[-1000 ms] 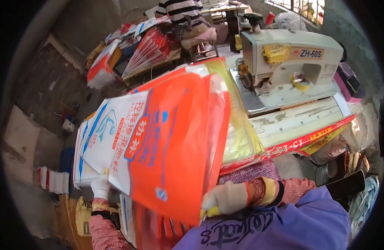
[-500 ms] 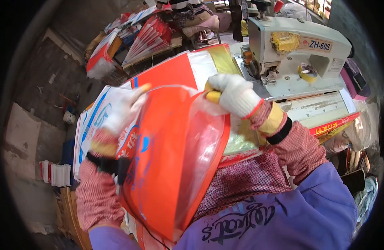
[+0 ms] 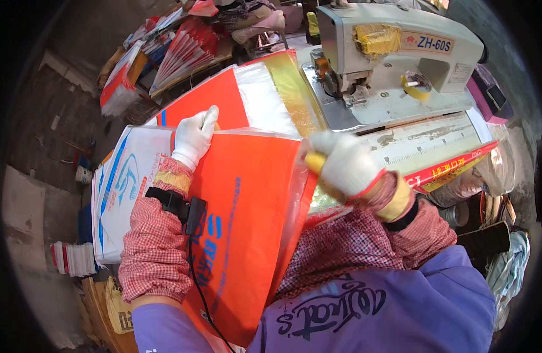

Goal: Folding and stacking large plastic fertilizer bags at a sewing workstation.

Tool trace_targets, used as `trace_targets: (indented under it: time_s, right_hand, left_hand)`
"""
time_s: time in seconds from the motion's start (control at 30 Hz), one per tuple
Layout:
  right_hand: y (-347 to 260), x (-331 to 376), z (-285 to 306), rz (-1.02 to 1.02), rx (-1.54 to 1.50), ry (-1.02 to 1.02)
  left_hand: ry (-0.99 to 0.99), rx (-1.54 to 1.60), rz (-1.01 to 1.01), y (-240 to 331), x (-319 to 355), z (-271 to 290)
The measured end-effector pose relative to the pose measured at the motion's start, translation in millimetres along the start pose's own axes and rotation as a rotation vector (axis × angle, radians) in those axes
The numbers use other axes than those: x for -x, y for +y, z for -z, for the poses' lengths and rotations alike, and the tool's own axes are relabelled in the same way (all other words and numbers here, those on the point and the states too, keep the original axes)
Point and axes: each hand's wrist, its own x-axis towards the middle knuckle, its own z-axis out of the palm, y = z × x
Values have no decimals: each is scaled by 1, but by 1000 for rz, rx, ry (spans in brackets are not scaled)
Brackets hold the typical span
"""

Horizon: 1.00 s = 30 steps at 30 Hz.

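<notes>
My left hand (image 3: 193,137), in a white glove, presses on the top left edge of an orange plastic bag (image 3: 247,217) that lies across my lap and the pile beneath. My right hand (image 3: 344,163), also gloved, grips the bag's upper right corner. Under it lies a white bag with blue print (image 3: 127,188) and another orange and white bag (image 3: 236,97). Straight ahead stands a grey sewing machine (image 3: 400,53) on its table.
A ruler strip (image 3: 424,141) runs along the sewing table's front edge, with a roll of yellow tape (image 3: 416,86) on the machine bed. Stacks of bags (image 3: 183,50) lie at the back left, where another person's hands work. Clutter and a cloth (image 3: 506,265) sit at my right.
The orange bag, held upright and bulging, has been laid down flat. My left hand moved to its top left edge and my right hand slid down to its right corner.
</notes>
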Motion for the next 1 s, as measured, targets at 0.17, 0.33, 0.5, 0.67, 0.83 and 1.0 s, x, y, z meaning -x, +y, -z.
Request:
trace_targets:
  time_s: [0.17, 0.33, 0.5, 0.67, 0.83, 1.0]
  right_hand:
    - [-1, 6, 2, 201, 486, 100]
    - [-27, 34, -14, 382, 243, 123]
    - [-9, 30, -100, 154, 284, -103]
    - [-61, -9, -126, 423, 246, -110]
    - [-49, -7, -107, 661, 166, -166]
    - [44, 17, -27, 828, 149, -210]
  left_hand:
    - [6, -79, 15, -1, 4, -7]
    - [131, -64, 44, 3, -3, 2]
    - [137, -109, -37, 34, 2, 1]
    - [177, -194, -201, 55, 31, 17]
    - [191, 8, -464, 104, 131, 31]
    - [298, -49, -164, 99, 280, 64]
